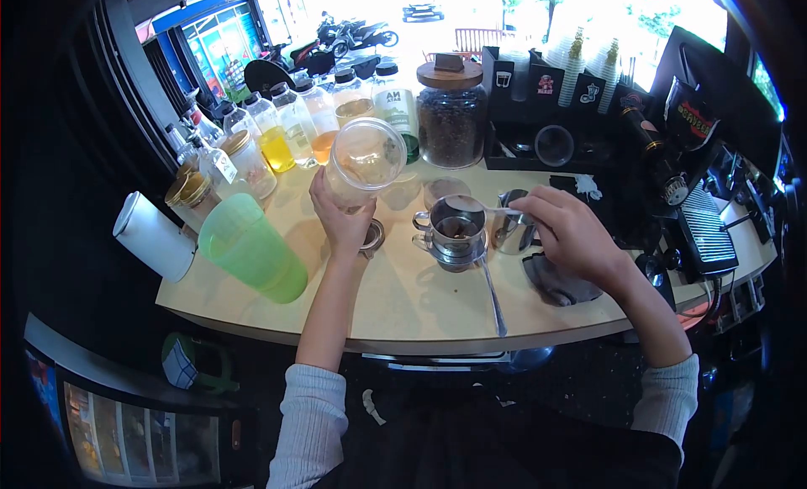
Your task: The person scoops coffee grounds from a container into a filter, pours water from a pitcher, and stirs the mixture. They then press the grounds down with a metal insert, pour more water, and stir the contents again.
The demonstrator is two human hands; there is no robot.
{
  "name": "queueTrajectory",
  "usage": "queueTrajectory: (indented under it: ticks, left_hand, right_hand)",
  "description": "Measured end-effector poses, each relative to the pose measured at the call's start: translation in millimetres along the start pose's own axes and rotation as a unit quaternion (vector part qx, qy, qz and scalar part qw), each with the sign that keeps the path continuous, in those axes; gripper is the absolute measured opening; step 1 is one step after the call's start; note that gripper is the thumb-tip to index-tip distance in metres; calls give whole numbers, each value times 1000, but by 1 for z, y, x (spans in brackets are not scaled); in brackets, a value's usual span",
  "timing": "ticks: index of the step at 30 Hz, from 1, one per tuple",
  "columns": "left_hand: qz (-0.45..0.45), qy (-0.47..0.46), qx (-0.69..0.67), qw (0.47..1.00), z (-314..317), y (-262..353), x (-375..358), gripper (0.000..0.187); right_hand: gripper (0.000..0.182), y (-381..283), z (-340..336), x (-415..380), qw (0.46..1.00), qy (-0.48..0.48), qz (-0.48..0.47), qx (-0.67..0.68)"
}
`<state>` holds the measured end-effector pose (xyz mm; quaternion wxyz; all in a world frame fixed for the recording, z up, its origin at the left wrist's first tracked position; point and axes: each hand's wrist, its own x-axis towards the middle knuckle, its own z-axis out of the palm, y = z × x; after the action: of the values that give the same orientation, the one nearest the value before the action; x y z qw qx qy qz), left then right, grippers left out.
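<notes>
Our dark clothing (pixel 471 438) is lying nearest to the camera, and two pale sleeves (pixel 311 417) are reaching forward from it toward the desk (pixel 399 308). We are looking down on a metal cup (pixel 458 238) with small side loops, which is standing upright on the desk, in the space between our two hands. From the left hand (pixel 345 216) it is lying to the right; from the right hand (pixel 559 228) it is lying to the left, and the right hand is being the nearer one.

With the right hand we are pinching a spoon (pixel 499 211) at its thin handle, the fingers standing narrow. Its long axis is running sideways, almost level, and its round end is hanging above the cup. We are bending the right wrist inward, with the back of the hand facing up. With the left hand we are gripping a clear jar (pixel 366 157) from its near side, the fingers curving around it; the jar is leaning, and its round end is facing up toward us. How much it is containing, we cannot tell.

A second spoon (pixel 493 297) is resting beside the cup, its handle pointing toward us. Behind the right fingers a metal jug (pixel 511 234) is standing, partly hidden, and just beside it a dark cloth (pixel 561 281) is lying crumpled.
</notes>
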<state>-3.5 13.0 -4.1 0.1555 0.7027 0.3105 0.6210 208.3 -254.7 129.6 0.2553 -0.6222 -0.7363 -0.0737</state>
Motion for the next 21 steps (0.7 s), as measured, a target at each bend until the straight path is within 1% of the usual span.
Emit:
queueTrajectory:
  ticks: [4, 6, 7, 9, 12, 16, 19, 21]
  left_hand:
    - [-3, -8, -4, 1000, 1, -2, 0, 98]
    - [-3, -8, -6, 1000, 0, -1, -1, 98]
    - [2, -7, -5, 1000, 0, 0, -1, 98]
    - [8, -5, -3, 1000, 1, 1, -1, 98]
    - [0, -3, -17, 1000, 0, 2, -2, 98]
    - [-2, -1, -8, 1000, 0, -1, -1, 97]
    - [5, 2, -5, 1000, 0, -3, 0, 98]
    - [7, 1, -6, 1000, 0, -2, -2, 98]
  right_hand:
    - [28, -4, 1, 14, 999, 25, 13, 26]
    - [27, -2, 8, 21, 998, 41, -38, -2]
    - [27, -2, 11, 24, 998, 41, -38, -2]
    - [28, -3, 13, 28, 997, 16, -75, -30]
    - [31, -9, 8, 28, 995, 9, -92, -41]
    - [33, -7, -2, 18, 994, -7, -95, -45]
    - [33, -2, -9, 12, 992, 4, -113, -58]
    - [32, -2, -13, 10, 991, -11, -88, -105]
